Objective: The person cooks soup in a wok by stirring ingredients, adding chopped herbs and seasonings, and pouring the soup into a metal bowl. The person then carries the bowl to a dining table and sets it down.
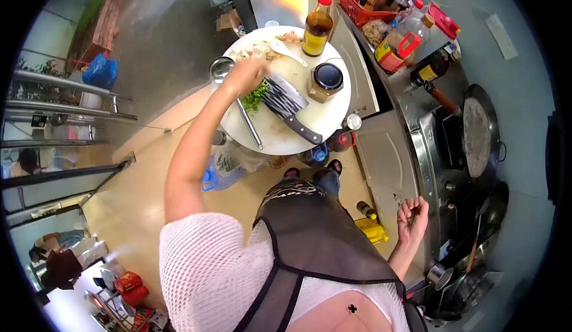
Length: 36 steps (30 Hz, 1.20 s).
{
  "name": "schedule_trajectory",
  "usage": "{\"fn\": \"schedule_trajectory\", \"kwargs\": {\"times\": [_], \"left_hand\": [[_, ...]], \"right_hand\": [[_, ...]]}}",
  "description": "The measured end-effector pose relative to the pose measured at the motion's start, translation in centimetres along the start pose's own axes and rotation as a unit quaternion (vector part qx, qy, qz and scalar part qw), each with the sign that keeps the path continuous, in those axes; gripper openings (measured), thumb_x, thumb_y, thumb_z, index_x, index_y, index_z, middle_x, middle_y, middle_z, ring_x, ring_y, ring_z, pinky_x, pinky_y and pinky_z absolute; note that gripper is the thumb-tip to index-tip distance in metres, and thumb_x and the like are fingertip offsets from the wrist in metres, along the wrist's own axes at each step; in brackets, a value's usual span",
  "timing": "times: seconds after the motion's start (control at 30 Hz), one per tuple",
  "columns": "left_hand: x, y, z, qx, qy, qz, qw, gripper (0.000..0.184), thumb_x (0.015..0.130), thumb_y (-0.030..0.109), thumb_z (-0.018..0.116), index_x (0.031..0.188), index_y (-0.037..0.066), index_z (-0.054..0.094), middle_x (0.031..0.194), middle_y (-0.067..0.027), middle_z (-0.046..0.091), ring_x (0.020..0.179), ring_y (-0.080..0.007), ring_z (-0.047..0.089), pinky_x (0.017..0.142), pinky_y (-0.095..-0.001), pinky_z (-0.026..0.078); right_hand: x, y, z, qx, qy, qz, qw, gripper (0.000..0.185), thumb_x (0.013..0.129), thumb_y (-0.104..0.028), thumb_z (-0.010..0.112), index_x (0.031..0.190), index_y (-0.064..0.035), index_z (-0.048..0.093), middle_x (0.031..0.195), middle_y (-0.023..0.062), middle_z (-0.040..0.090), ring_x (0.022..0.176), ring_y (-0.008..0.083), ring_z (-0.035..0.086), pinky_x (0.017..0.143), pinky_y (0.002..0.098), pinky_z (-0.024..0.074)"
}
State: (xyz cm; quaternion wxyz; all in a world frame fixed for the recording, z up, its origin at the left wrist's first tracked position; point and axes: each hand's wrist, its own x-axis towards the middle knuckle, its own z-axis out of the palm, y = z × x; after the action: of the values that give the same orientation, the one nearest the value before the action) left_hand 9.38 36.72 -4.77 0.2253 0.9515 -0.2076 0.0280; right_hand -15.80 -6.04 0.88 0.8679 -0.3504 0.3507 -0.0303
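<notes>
My left hand (244, 77) reaches over the round white cutting board (339, 111), fingers bunched and pointing down beside chopped green herbs (255, 96). Whatever is in those fingertips is hidden. A cleaver (286, 102) lies on the board with its black handle towards me. Left of the herbs rests a metal ladle (249, 126), its bowl at the board's edge. Chopped pale pieces (253, 52) and a white spoon (287, 50) are at the far side. My right hand (412, 220) is held out by the stove, fingers curled around something small and dark green.
A sauce bottle (317, 28) and a dark-lidded jar (326, 83) stand on the board's right. Along the counter are more bottles (433, 65), a red basket (360, 13) and a wok (479, 132) on the stove. A yellow container (372, 230) sits on the floor.
</notes>
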Motion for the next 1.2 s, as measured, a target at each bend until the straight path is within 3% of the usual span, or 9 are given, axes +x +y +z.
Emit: {"fn": "schedule_trajectory", "kwargs": {"times": [0.1,0.17,0.3,0.37,0.57,0.67,0.77,0.93,1.2], "left_hand": [[-8.6,0.3,0.8,0.069,-0.156,0.118,0.978,0.026,0.063,-0.003,0.051,0.083,0.011,0.06,0.089,-0.003,0.058,0.086,-0.0222,0.053,0.068,-0.0319,0.045],[-11.2,0.4,2.5,0.059,-0.1,0.252,0.961,0.022,0.063,0.0,0.052,0.083,0.009,0.056,0.087,-0.0026,0.055,0.085,-0.0212,0.051,0.066,-0.0307,0.045],[-12.0,0.3,3.2,0.13,-0.194,0.243,0.941,0.015,0.065,0.004,0.052,0.079,0.006,0.053,0.08,-0.0055,0.052,0.079,-0.0217,0.051,0.064,-0.0315,0.044],[-11.8,-0.5,2.1,0.135,-0.096,0.274,0.947,0.009,0.065,0.006,0.052,0.073,0.005,0.05,0.073,-0.0066,0.048,0.073,-0.0217,0.05,0.06,-0.0324,0.043],[-11.1,0.3,-9.2,0.134,0.12,0.082,0.98,0.027,0.067,-0.001,0.058,0.093,0.004,0.056,0.095,-0.0119,0.056,0.089,-0.0271,0.054,0.073,-0.0336,0.046],[-8.7,5.3,-14.0,0.184,0.337,0.113,0.916,0.017,0.066,0.006,0.068,0.08,0.006,0.059,0.079,-0.0094,0.057,0.076,-0.0227,0.055,0.066,-0.0314,0.044],[-6.0,9.3,-15.7,-0.129,0.422,0.084,0.894,0.016,0.073,0.008,0.064,0.074,0.002,0.05,0.067,-0.0083,0.051,0.055,-0.0153,0.052,0.051,-0.0239,0.045],[2.7,22.3,-14.4,-0.423,0.351,0.191,0.813,0.012,0.079,0.007,0.056,0.074,0.0,0.047,0.062,-0.0084,0.052,0.049,-0.0113,0.05,0.046,-0.021,0.044],[20.0,43.5,1.3,-0.338,0.177,0.271,0.884,0.02,0.076,0.015,0.061,0.083,-0.004,0.059,0.065,-0.0082,0.061,0.058,-0.0098,0.057,0.054,-0.0207,0.045]], "right_hand": [[0.1,1.5,-0.5,-0.006,-0.029,0.015,0.999,0.021,0.084,-0.019,0.043,0.067,-0.0078,0.038,0.06,0.0027,0.037,0.045,0.0097,0.032,0.035,0.0203,0.0244],[-0.2,2.5,0.4,-0.001,-0.025,0.016,1.0,0.021,0.084,-0.019,0.043,0.067,-0.0076,0.038,0.06,0.0029,0.037,0.045,0.0098,0.032,0.035,0.0203,0.0247],[-1.5,3.3,1.9,-0.016,-0.027,0.02,0.999,0.021,0.084,-0.018,0.043,0.066,-0.0073,0.039,0.06,0.0039,0.039,0.045,0.0099,0.034,0.036,0.0201,0.0254],[-2.2,3.3,2.3,-0.038,-0.033,0.008,0.999,0.021,0.083,-0.018,0.043,0.066,-0.0073,0.039,0.059,0.0038,0.039,0.046,0.0098,0.035,0.036,0.0198,0.0258],[-3.7,3.3,0.6,-0.04,0.01,-0.018,0.999,0.021,0.08,-0.019,0.047,0.065,-0.0091,0.037,0.057,0.0024,0.038,0.043,0.0087,0.031,0.037,0.0205,0.0218],[-4.9,3.0,0.8,-0.03,0.005,-0.043,0.999,0.019,0.08,-0.015,0.047,0.065,-0.008,0.038,0.057,0.0019,0.039,0.043,0.008,0.031,0.037,0.0211,0.022],[-5.2,2.6,-0.8,0.009,0.005,-0.044,0.999,0.018,0.081,-0.015,0.046,0.066,-0.0065,0.041,0.057,0.0026,0.042,0.043,0.0084,0.034,0.037,0.0203,0.0254],[-6.6,1.5,-3.7,0.095,0.015,-0.083,0.992,0.02,0.083,-0.015,0.043,0.065,-0.0057,0.04,0.059,0.0047,0.042,0.044,0.0095,0.034,0.037,0.0208,0.025],[-8.5,-3.6,-8.9,0.207,0.03,-0.204,0.956,0.022,0.083,-0.014,0.041,0.064,-0.0046,0.041,0.058,0.0052,0.042,0.043,0.0095,0.035,0.037,0.0205,0.0261]]}}
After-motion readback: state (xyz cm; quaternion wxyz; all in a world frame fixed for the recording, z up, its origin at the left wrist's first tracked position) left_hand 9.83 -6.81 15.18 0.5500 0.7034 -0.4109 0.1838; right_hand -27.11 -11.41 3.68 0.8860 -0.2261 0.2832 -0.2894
